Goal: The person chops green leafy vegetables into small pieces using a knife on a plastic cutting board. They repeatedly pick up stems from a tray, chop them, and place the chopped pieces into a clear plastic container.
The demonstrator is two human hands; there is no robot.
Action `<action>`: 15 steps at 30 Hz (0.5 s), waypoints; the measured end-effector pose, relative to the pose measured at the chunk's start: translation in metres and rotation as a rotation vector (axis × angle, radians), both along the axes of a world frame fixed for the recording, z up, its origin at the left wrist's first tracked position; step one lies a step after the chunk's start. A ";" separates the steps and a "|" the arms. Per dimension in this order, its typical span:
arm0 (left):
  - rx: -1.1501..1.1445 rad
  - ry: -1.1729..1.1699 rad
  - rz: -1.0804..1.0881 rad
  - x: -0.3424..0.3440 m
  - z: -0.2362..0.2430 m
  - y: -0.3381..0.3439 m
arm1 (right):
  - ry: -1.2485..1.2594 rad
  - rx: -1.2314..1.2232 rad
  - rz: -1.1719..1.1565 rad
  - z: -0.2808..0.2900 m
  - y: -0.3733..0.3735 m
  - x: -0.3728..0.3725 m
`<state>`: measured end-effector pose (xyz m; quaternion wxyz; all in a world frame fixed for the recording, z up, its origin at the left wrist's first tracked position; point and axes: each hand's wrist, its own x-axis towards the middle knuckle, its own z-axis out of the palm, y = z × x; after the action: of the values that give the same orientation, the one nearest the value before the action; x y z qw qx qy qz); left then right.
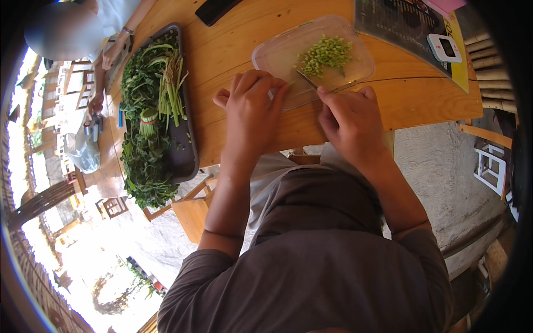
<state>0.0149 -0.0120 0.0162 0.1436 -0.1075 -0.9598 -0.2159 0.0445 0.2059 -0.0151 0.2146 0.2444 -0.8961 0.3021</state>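
A pale translucent plastic board [355, 66] with raised rounded edges lies at the table's front. Chopped pale-green stem pieces [327, 55] are piled toward its back. My right hand [350, 125] is closed on a knife [308, 79], whose blade points into the board near the pile. My left hand [250, 111] is over the board's front left corner with fingers curled and pinched; what it holds, if anything, is too small to make out. Left of it, a dark tray [186, 150] holds leafy greens [141, 77] and a banded bunch of stalks [172, 100].
A wooden table [422, 105] carries a black phone [214, 8], printed sheets [388, 28] and a small white digital device [444, 47]. Another person's hand [108, 58] is at the upper left near a plastic bag [83, 152]. A wooden chair [189, 219] stands below the tray, a white stool [488, 169] at right.
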 end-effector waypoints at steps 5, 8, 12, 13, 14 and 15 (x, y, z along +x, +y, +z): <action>0.021 0.014 0.013 -0.001 -0.004 0.006 | -0.007 -0.027 0.045 0.000 0.001 0.002; 0.019 0.025 0.005 -0.001 -0.006 0.006 | -0.032 0.005 0.057 0.002 0.001 0.002; 0.016 0.038 -0.016 -0.001 -0.007 0.005 | -0.033 0.059 0.051 0.007 -0.004 -0.004; 0.017 0.036 -0.011 -0.001 -0.007 0.005 | -0.030 0.057 0.047 0.007 -0.004 -0.004; 0.017 0.036 -0.006 0.000 -0.007 0.005 | -0.025 0.054 0.043 0.005 -0.003 -0.005; 0.016 0.036 -0.001 0.000 -0.007 0.005 | -0.020 0.051 0.040 0.003 -0.003 -0.005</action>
<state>0.0151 -0.0070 0.0096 0.1618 -0.1105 -0.9552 -0.2218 0.0399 0.2029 -0.0117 0.1934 0.2647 -0.9005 0.2857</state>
